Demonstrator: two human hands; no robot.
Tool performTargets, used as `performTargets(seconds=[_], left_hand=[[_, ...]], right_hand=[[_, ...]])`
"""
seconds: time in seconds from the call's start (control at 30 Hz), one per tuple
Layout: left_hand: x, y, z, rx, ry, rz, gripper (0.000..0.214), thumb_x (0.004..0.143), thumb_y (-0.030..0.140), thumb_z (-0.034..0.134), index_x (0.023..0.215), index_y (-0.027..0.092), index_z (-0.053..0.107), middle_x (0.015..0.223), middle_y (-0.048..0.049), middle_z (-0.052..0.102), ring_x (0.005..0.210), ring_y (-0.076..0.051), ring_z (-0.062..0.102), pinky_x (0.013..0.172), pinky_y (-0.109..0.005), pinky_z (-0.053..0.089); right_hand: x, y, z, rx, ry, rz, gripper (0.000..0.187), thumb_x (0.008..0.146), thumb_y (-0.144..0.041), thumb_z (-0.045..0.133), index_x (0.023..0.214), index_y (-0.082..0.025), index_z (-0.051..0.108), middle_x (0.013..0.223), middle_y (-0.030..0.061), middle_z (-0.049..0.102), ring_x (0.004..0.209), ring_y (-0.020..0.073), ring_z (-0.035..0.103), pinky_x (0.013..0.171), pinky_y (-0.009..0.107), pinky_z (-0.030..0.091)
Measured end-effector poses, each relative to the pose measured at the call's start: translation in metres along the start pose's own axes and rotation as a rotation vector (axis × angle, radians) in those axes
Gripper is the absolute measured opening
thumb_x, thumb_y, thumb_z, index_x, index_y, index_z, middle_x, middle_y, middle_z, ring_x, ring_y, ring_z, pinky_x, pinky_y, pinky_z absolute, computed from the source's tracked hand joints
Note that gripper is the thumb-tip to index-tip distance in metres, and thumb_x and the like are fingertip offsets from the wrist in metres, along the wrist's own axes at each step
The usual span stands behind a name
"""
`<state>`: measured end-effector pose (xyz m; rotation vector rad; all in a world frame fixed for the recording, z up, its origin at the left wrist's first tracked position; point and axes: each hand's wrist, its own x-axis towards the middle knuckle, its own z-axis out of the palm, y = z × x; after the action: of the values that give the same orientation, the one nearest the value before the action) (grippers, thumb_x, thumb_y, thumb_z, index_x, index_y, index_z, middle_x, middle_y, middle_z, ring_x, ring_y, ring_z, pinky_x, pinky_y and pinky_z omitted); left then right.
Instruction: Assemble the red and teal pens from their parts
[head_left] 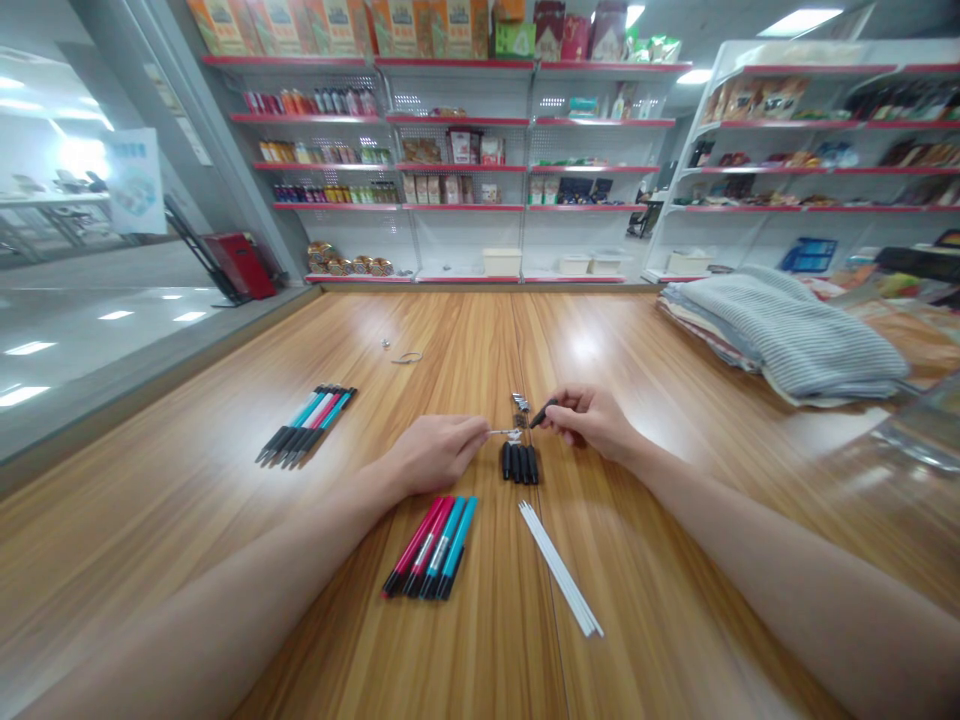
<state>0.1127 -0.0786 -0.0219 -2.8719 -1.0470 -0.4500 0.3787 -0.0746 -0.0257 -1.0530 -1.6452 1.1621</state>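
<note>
"What's in the right grip (589,422)?"

"A black tube (541,413), pinched between thumb and fingers, its lower end poking out towards the left grip (442,452)."

"And the left one?"

"That's closed on a thin rod (501,432), which points across at the right. It's too small from here to say exactly what it is."

"Would they be awkward to handle?"

"I doubt it. The tube looks light and stiff, likely plastic, and smooth enough to roll. I'd take it round the middle and leave both ends free. The rod could bend, I'd guess, so a soft pinch near one end."

"What do they look like?"

"The tube's short and plain black, much like the row of tubes (520,464) lying on the desk (637,600) between the two grips, a little nearer the body. The rod's pale and slim."

"And those shiny bits?"

"Silvery tips (520,402), just left of the right grip. Pink and blue barrels (431,548) with black ends lie on the near side of the left grip, white sticks (559,570) on the near side of the right, and pens (307,425) well out to the left of both."
</note>
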Motion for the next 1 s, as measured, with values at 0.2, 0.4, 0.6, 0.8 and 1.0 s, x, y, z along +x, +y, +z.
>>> performTargets(seconds=[0.2,0.4,0.6,0.8,1.0], left_hand=[[0.0,-0.001,0.001,0.002,0.006,-0.008,0.027,0.097,0.033,0.031,0.096,0.022,0.055,0.086,-0.0028,0.065,0.078,-0.016,0.061,0.066,-0.025,0.041],[0.0,-0.001,0.0,0.014,0.001,-0.012,0.027,0.097,0.032,0.031,0.096,0.022,0.055,0.085,-0.0027,0.065,0.078,-0.016,0.061,0.066,-0.025,0.041],[0.0,-0.001,0.0,0.013,0.009,-0.009,0.026,0.097,0.032,0.032,0.095,0.021,0.055,0.085,-0.0029,0.066,0.078,-0.016,0.061,0.065,-0.025,0.041],[0.0,-0.001,0.0,0.001,0.005,-0.015,0.026,0.097,0.033,0.031,0.095,0.021,0.054,0.086,-0.0029,0.066,0.079,-0.016,0.062,0.067,-0.025,0.041],[0.0,-0.001,0.0,0.015,-0.004,-0.02,0.027,0.098,0.034,0.03,0.096,0.021,0.054,0.086,-0.0028,0.066,0.079,-0.016,0.062,0.066,-0.026,0.041]], right_hand=[[-0.002,0.002,0.002,0.078,-0.035,-0.007,0.022,0.074,-0.032,0.067,0.086,-0.015,0.061,0.072,0.0036,0.069,0.043,0.0075,0.052,0.036,0.018,0.037],[-0.002,-0.001,0.002,0.09,-0.054,-0.038,0.024,0.073,-0.031,0.067,0.088,-0.013,0.062,0.075,0.0056,0.07,0.048,0.0072,0.052,0.038,0.017,0.037],[-0.003,-0.005,0.003,0.091,-0.045,-0.027,0.027,0.072,-0.033,0.068,0.089,-0.013,0.063,0.076,0.0054,0.07,0.047,0.0066,0.05,0.039,0.017,0.035],[-0.004,-0.005,0.007,0.064,-0.05,-0.057,0.026,0.074,-0.032,0.067,0.092,-0.013,0.064,0.074,0.0045,0.068,0.048,0.0067,0.05,0.041,0.018,0.035],[-0.005,-0.004,0.011,0.035,-0.037,-0.095,0.025,0.076,-0.03,0.067,0.094,-0.013,0.066,0.076,0.0045,0.068,0.051,0.0074,0.051,0.044,0.019,0.036]])
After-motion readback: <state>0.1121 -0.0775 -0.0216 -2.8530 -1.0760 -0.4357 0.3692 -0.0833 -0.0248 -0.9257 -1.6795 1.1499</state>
